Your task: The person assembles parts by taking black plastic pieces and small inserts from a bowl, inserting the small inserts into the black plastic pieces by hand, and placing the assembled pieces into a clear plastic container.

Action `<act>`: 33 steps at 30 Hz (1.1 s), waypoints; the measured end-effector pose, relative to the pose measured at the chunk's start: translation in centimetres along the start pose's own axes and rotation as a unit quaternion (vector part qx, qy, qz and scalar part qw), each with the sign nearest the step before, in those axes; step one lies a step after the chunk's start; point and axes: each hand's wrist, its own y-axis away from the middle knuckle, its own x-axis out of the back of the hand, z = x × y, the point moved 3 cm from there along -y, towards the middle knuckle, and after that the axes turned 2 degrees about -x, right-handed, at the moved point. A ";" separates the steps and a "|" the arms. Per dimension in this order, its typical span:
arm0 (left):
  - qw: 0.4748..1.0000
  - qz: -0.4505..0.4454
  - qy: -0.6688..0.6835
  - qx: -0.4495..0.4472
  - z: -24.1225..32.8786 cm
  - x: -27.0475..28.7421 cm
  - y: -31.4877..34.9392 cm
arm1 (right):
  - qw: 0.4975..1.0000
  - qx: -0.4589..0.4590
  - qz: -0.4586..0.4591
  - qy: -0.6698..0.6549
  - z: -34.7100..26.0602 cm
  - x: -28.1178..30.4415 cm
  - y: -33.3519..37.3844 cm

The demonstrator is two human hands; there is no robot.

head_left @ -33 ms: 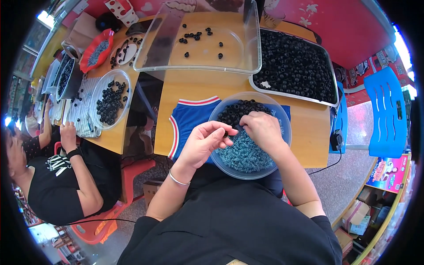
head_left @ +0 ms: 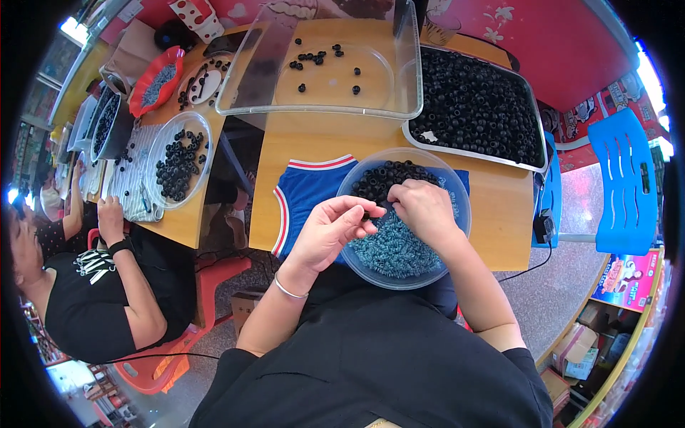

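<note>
The left hand [head_left: 330, 232] pinches a small black piece [head_left: 367, 215] with its thumb and finger, over the round plastic bowl [head_left: 458, 187]. The right hand [head_left: 427, 212] curls nearby, over blue-green bits [head_left: 396, 251]; I can't tell if its fingertips hold anything.

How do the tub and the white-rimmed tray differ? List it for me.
Shape: the tub is round; the tray is rectangular with rounded corners.
Contents: the tub holds black pieces and small blue pieces; the tray holds black pieces and a pale scrap.
Place: the tub is nearest the person, the right hand over it; the tray lies farther off, no hand at it.
Shared: both hold many black pieces.
</note>
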 end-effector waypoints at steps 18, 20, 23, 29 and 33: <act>0.996 0.036 0.085 0.018 -1.9 -0.5 0.0 | 0.927 -0.101 0.036 -0.360 -2.5 4.8 1.7; 0.993 0.023 0.112 0.013 -2.2 -0.8 -0.3 | 0.911 -0.055 0.080 -0.401 -2.9 4.6 2.2; 0.993 0.008 0.118 0.011 -2.5 -0.9 -0.4 | 0.919 -0.018 0.134 -0.370 -2.9 4.4 2.6; 0.994 -0.001 0.104 0.008 -3.0 -1.4 -0.4 | 0.913 0.006 0.126 -0.387 -2.7 4.0 3.1; 0.991 -0.007 0.130 0.019 -3.2 -1.2 -0.4 | 0.918 -0.005 0.103 -0.383 -3.1 4.6 3.0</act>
